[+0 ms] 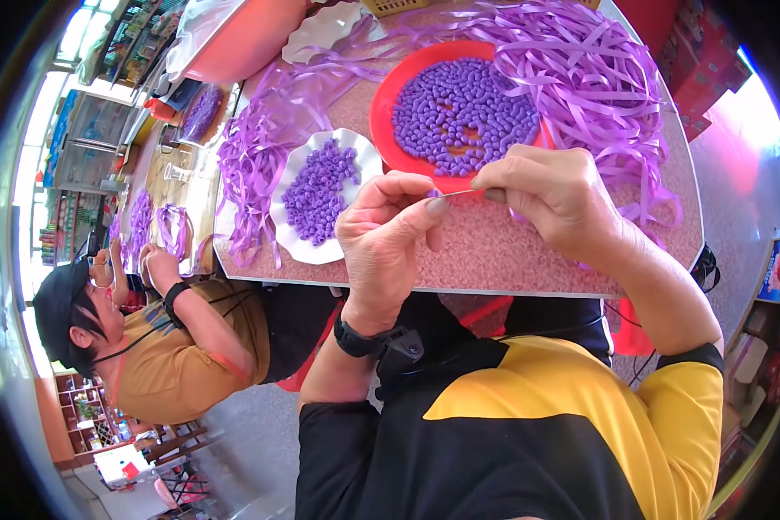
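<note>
The left hand (pixel 388 227), in the middle of the frame, pinches one end of a thin, needle-like stick (pixel 461 192) with its thumb and finger. The right hand (pixel 556 192), right of the middle, pinches the other end. So the stick sits between the two hands, near the middle of the frame. A bit of purple (pixel 433 194) shows by the left fingertips; it may be a bead, but it is too small to be sure.

A black band (pixel 355 338) goes around the left wrist. The person's shirt (pixel 563 381) is black and yellow, at the bottom of the frame.

Just above the hands is a round red plate (pixel 380 117) full of long purple beads (pixel 459 104). Left of the left hand is a white plate (pixel 310 252) with a wavy edge, and small purple beads (pixel 316 195) lie on it. A big heap of shiny purple ribbons (pixel 589 78) lies at the upper right, and more ribbons (pixel 251 156) lie left of the white plate. All of this is on a speckled pink table (pixel 494 273).

At the upper left is a big pink tub (pixel 243 39). At the left of the frame, another person (pixel 182 355) in a black cap (pixel 61 316) and a tan shirt sits near a wooden table (pixel 156 186).
</note>
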The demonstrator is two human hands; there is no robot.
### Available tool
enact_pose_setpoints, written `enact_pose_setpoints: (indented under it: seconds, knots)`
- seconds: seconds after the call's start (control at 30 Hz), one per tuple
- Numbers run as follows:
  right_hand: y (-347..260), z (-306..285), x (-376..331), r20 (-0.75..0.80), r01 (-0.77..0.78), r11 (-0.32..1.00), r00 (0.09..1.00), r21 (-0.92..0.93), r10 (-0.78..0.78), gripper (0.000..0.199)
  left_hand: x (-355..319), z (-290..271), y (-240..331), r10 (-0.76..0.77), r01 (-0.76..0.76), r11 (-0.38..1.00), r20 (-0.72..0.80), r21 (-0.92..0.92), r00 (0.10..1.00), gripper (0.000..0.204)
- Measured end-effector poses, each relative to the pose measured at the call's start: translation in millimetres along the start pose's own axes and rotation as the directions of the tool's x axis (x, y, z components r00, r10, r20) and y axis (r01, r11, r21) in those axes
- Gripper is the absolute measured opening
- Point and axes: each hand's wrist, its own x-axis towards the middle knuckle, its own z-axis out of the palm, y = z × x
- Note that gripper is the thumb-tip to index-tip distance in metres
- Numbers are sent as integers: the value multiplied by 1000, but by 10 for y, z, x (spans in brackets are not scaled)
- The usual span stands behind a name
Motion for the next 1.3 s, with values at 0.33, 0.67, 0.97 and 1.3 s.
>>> enact_pose_setpoints:
  seconds: [0.33,0.67,0.97,1.3]
  knots:
    - [-32,89,-12,56,-44,997,998,59,41,24,-64,25,-28,9,-12,993,31,116,999,18]
    - [-82,-90,88,143,-341,875,940,343,310,24,190,-572,408,186,37,673,-217,739,958,9]
    - [-16,-54,43,139,-413,782,907,466,397,25,125,-222,449,61,-19,744,-39,667,997,12]
    - [-94,-70,63,136,-376,758,922,534,361,25,12,-28,315,144,-244,740,206,627,968,20]
